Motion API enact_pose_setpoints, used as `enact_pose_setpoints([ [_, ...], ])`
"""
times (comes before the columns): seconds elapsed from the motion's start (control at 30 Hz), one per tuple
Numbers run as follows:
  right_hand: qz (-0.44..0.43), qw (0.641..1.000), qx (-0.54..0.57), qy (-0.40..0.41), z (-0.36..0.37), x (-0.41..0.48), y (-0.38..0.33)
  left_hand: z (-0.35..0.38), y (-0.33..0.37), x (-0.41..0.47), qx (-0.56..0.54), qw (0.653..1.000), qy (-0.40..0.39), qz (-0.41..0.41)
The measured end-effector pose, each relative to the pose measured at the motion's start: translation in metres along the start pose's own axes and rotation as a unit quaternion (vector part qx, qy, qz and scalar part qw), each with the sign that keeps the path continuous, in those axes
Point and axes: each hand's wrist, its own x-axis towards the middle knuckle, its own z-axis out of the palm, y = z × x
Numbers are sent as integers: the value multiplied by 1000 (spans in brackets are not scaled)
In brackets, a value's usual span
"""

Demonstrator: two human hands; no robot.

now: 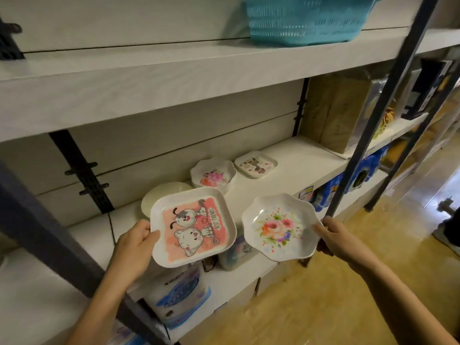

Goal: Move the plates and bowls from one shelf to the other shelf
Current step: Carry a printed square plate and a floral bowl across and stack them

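The left hand [135, 247] has its grip closed on the left rim of a square plate [193, 226] printed with a cartoon cat and dog. Its thumb lies on top and its fingers are hidden beneath. The right hand [333, 241] pinches the right rim of a scalloped flowered plate [278, 227] the same way, its fingers out of sight under the plate. Both plates are held tilted in the air at the front edge of the middle shelf [306, 160]. Behind the square plate a plain cream plate [164, 194] lies on the shelf, largely covered by it. Toward the back edge sits a stack of flowered dishes [213, 174], too blurred to count. Just right of it is a patterned square dish [256, 164]. Above, a teal basket [311, 21] is cut off by the frame's top.
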Motion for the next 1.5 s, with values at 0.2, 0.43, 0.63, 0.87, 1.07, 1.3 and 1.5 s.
enact_pose_setpoints([
  [0.2, -54, 998, -9, -15, 3, 81, -23, 6, 11, 28, -4, 997, 32, -64],
  [0.43, -112, 991, -24, -75, 12, 173, -58, 12, 22, 40, 5, 985, 111, -132],
  [0.63, -180, 976, -13, -126, 32, 249, -86, 32, 34, 37, 0, 965, 176, -196],
  [0.87, -183, 972, -15, -144, 75, 308, -106, 52, 52, 34, 42, 946, 210, -244],
  [1.07, -173, 970, -79, -152, 102, 338, -105, 57, 59, 30, 54, 940, 221, -255],
  [1.3, -185, 947, -186, -184, 104, 326, -115, 56, 60, 39, 62, 944, 212, -244],
  [1.5, -214, 926, -211, -227, 69, 308, -107, 64, 68, 65, 5, 964, 171, -203],
])
